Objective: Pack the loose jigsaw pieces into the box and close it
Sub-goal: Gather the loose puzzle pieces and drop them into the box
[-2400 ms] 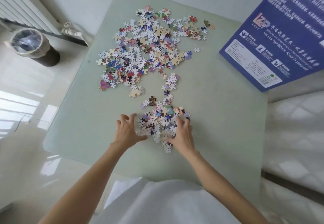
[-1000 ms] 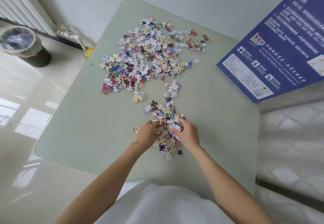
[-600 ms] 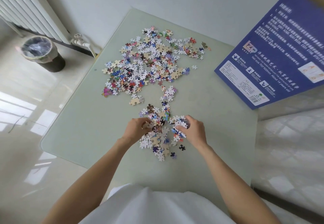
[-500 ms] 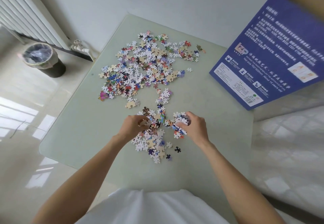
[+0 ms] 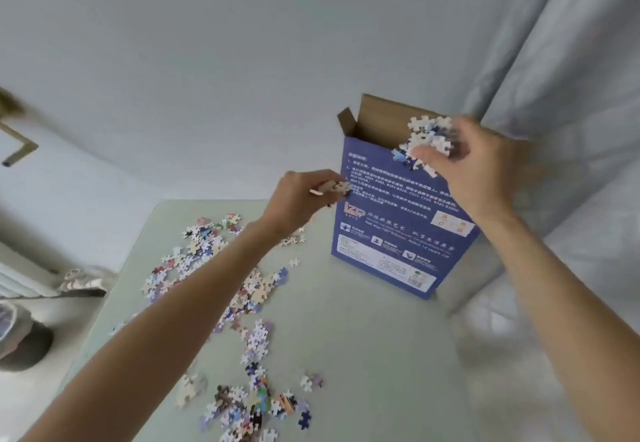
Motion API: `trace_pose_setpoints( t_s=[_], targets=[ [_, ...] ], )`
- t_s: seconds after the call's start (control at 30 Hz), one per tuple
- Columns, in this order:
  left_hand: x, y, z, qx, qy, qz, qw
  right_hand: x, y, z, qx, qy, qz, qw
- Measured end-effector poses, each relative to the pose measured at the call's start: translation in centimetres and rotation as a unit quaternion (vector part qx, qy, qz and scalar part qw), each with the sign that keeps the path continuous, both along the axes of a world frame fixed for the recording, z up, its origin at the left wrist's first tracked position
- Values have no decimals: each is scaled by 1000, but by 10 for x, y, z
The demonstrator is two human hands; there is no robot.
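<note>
A tall blue jigsaw box (image 5: 398,230) stands upright at the far right of the pale green table (image 5: 363,337), its brown top flaps open. My right hand (image 5: 474,171) is raised at the box's open top, shut on a clump of jigsaw pieces (image 5: 426,144). My left hand (image 5: 298,202) hovers just left of the box's front, shut on a few pieces. Loose jigsaw pieces (image 5: 214,268) lie scattered over the table's left half, with a smaller heap (image 5: 256,403) near the front edge.
A grey curtain (image 5: 554,78) hangs behind and to the right of the box. A white radiator (image 5: 20,282) and a dark bin (image 5: 20,341) stand on the floor to the left. A white wall is behind the table.
Both hands have lifted off the near heap with pieces in them and gone up to the box. The view has swung up toward the box's open top.
</note>
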State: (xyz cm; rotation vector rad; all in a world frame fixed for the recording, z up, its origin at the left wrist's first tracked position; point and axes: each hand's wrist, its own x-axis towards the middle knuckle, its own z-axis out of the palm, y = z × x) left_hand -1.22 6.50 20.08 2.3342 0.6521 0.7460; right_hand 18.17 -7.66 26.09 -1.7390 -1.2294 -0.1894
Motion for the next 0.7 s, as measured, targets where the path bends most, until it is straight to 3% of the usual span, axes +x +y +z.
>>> trace_pose_setpoints(
  t_s=[0.13,0.27,0.53,0.7],
  targets=[
    [71,20,44,93,-67,-25,993,41,19,13,16,-37,-42,998],
    [116,24,56,145,-77,-48,985,58,25,-7,-18,-135,-57,989],
    [143,48,44,203,69,-80,973,81,23,-38,-123,-189,-26,974],
    [147,56,38,165,165,-88,968,83,24,-29,-168,-185,-13,968]
  ],
)
